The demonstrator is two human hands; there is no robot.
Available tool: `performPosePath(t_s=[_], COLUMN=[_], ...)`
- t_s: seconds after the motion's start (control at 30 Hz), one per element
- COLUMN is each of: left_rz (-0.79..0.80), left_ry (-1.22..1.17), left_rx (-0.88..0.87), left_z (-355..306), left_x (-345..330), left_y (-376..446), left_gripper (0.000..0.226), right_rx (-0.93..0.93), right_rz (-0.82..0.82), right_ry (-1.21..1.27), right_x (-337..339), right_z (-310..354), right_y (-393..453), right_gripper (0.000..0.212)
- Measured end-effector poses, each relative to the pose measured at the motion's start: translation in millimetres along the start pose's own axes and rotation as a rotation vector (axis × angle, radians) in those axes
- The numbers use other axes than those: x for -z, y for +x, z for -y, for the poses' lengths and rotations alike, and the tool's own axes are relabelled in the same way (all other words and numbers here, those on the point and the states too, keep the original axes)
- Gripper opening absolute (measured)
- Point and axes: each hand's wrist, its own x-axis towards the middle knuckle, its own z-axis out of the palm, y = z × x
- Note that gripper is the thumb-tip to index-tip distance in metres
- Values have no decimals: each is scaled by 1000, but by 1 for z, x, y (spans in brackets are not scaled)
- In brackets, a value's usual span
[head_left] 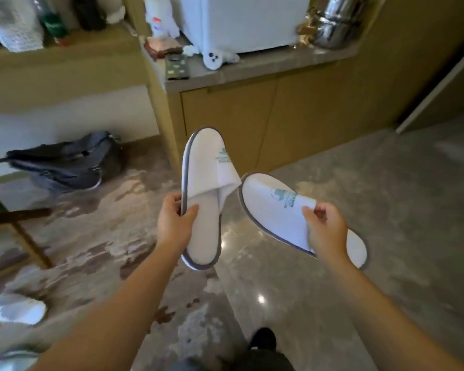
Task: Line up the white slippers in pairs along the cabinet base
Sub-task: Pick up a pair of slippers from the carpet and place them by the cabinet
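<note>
I hold two white slippers with grey trim and a green logo, both off the floor in the middle of the head view. My left hand (175,220) grips the left slipper (206,183) by its side edge, toe pointing away from me. My right hand (326,226) pinches the upper of the right slipper (276,207), which points up and to the left. The two slippers nearly touch at the middle. The wooden cabinet (279,116) stands just beyond them, its base meeting the floor ahead. Another white slipper (14,307) lies blurred on the floor at the far left.
A dark backpack (65,164) lies on the floor left of the cabinet. A white mini fridge (247,20), a steel kettle (335,22) and small items sit on the countertop. A wooden furniture leg (30,242) stands at left. My dark shoe (263,338) shows at the bottom.
</note>
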Motion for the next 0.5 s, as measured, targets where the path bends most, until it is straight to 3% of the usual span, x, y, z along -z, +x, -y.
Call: performPosePath(t_s=[0.27, 0.5], left_rz=[104, 117], left_ry=[48, 85], left_rx=[15, 55], left_z=[-63, -92], left_x=[-168, -262], left_y=[6, 61], left_gripper=[31, 30], right_rx=[-91, -146], right_rz=[-82, -60], right_ry=[-27, -43], right_x=[112, 122], right_z=[-50, -79], right_y=[119, 231], right_gripper=[10, 13])
